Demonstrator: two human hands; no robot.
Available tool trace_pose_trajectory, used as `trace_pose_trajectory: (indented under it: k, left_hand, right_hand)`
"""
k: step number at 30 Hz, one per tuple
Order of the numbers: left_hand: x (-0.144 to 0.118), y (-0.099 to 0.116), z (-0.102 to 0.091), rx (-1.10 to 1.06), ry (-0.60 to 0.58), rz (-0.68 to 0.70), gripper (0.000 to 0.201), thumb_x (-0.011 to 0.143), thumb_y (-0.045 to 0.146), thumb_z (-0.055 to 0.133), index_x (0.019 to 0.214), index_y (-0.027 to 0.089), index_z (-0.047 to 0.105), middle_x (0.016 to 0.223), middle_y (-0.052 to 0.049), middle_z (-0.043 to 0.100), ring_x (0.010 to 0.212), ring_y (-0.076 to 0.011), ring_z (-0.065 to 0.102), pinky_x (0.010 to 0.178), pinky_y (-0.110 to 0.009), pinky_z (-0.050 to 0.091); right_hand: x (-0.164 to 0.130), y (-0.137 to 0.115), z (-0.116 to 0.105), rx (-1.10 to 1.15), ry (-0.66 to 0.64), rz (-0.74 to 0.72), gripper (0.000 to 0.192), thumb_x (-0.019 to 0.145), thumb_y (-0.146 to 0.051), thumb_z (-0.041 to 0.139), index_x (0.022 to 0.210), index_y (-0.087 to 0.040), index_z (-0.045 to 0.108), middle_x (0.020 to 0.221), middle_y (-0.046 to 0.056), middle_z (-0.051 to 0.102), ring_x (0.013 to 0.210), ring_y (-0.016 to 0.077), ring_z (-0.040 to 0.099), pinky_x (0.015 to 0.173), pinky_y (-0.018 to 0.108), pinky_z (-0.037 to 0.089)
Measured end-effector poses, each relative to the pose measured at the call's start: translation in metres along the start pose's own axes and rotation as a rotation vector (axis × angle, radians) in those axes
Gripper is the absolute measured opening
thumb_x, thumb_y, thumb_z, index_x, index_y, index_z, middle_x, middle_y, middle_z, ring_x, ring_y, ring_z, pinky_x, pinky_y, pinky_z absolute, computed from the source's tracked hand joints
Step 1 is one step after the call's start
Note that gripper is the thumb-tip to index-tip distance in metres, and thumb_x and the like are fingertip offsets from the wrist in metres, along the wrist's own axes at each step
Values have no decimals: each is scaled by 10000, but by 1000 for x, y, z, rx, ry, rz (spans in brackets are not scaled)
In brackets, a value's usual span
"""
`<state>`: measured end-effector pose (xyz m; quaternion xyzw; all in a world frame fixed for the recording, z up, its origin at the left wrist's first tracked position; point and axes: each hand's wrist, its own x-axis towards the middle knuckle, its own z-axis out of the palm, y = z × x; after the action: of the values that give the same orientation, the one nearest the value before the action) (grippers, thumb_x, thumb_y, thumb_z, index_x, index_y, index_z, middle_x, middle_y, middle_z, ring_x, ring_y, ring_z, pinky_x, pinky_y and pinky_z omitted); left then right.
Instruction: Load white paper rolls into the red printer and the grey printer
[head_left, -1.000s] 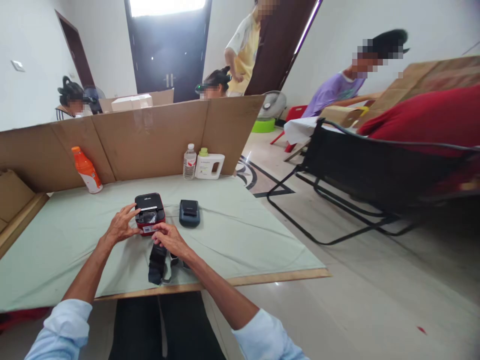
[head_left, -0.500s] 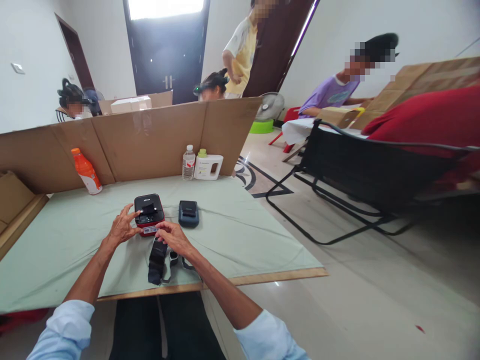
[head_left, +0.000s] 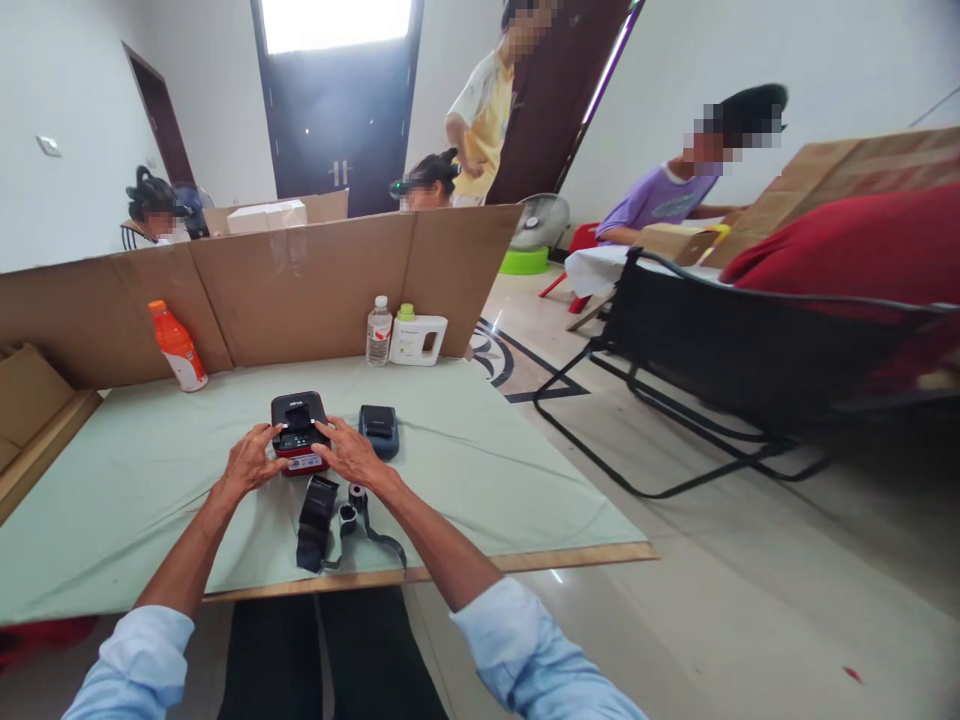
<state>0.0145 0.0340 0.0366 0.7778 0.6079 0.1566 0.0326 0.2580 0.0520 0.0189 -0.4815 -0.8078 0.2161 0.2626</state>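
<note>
Your left hand [head_left: 247, 465] and right hand [head_left: 351, 455], fingers spread, flank the small red-and-black box-shaped printer [head_left: 298, 437]; bare green cloth-covered table [head_left: 112, 480] at 9 o'clock.

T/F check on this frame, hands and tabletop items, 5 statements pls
1. Both hands are on the red and black device. True: the left hand is at its left side, the right hand at its right.
2. The small dark device sits to the left of the red one. False: it sits to its right.
3. The orange bottle stands by the cardboard screen. True.
4. The clear water bottle lies on its side. False: it stands upright, next to the white jug.
5. The black strap hangs from the right hand. False: it lies on the green cloth, near the table edge.
</note>
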Motion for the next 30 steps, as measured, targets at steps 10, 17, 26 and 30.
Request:
trace_pose_trajectory:
  k: [10,17,26,30]
  left_hand:
    - [4,9,12,88,29,73,678,811,401,811,1442,276,599,1630,-157,398,1434,-392,476,1105,-562,495]
    - [8,8,11,27,18,80,720,774,329,832,1446,291,577,1596,-141,423,1401,-372,502,1099,-534,501]
    - [14,2,22,-280,92,186,511,743,141,740,1245,229,706,1485,-114,498,1399,-313,506,1189,-498,431]
    - [9,3,26,-235,116,185,530,750,92,696,1260,238,703,1513,-115,488,1421,-307,494,1198,-486,432]
  right_hand:
    - [-1,0,-1,-28,-24,28,568,1022,-426,569,1545,-211,519,1616,163,465,1493,295,462,1206,444,407]
    - [0,4,3,-11,-9,6,557,1021,-413,566,1535,-200,528,1597,178,485,1479,299,479,1213,460,395]
    - [0,13,12,27,43,-20,544,983,-304,589,1522,-246,541,1573,138,515,1440,286,518,1180,466,443]
    - [0,12,10,31,47,-34,550,975,-272,576,1522,-219,544,1572,155,512,1431,288,528,1179,461,447]
